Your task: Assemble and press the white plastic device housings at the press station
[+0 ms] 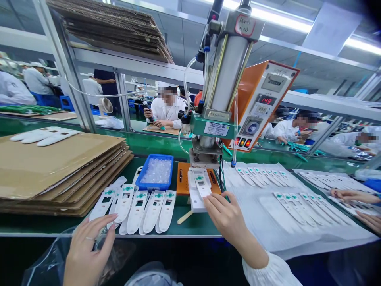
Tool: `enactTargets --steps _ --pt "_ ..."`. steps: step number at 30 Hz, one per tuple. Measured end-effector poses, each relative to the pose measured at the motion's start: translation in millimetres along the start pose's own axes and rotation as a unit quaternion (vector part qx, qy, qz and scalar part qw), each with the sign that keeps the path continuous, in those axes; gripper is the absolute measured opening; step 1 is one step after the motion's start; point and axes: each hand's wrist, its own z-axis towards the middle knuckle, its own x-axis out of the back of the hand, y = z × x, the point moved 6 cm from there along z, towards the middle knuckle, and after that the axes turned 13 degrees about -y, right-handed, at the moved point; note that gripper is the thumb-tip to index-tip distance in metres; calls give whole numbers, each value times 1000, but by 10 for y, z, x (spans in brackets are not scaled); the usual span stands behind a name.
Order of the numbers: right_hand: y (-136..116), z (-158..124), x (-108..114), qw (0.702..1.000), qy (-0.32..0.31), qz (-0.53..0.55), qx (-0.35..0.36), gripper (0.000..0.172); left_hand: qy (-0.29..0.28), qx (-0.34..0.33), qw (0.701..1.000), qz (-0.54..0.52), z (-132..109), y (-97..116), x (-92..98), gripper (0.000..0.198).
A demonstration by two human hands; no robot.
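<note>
My right hand [224, 216] has its fingertips on the lower end of a white plastic shell [203, 186], which has a dark window and a green print. This shell lies tilted over the white fixture [198, 204] beneath the heat press [210, 143]. My left hand [91, 248] is at the table's front edge, thumb and fingers curved and apart. Behind it shows a clear plastic bag [49, 254]. Nearest to that hand are several similar white shells [138, 212], overlapping in a row.
A blue tray [171, 169] holds small clear pieces. Left stand stacked cardboard sheets [62, 167] with shells on top. A wooden stick [185, 217] lies by the fixture. On the right, white sheeting [253, 202] carries rows of shells; a co-worker's hands [354, 196] are beyond. An orange control box [262, 103] stands behind.
</note>
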Motion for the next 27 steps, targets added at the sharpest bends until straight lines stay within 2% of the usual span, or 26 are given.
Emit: enactTargets --steps 9,13,16,21,25,27 --pt "111 157 -134 995 -28 89 -39 13 2 12 999 -32 -51 -111 -146 21" --pt "184 130 -180 981 -32 178 -76 15 7 20 998 -57 -4 -20 -147 21" --pt "243 51 -116 973 4 215 -80 19 13 6 996 -91 114 242 -136 20" --pt "576 -362 48 969 109 173 -139 27 -45 -94 981 -165 373 955 -253 29" --pt "1046 -889 7 962 83 116 -234 15 -66 -133 967 -206 540 1339 -351 30" --pt "1288 -1164 -37 955 60 90 -277 18 -77 -143 964 -210 610 1446 -408 30"
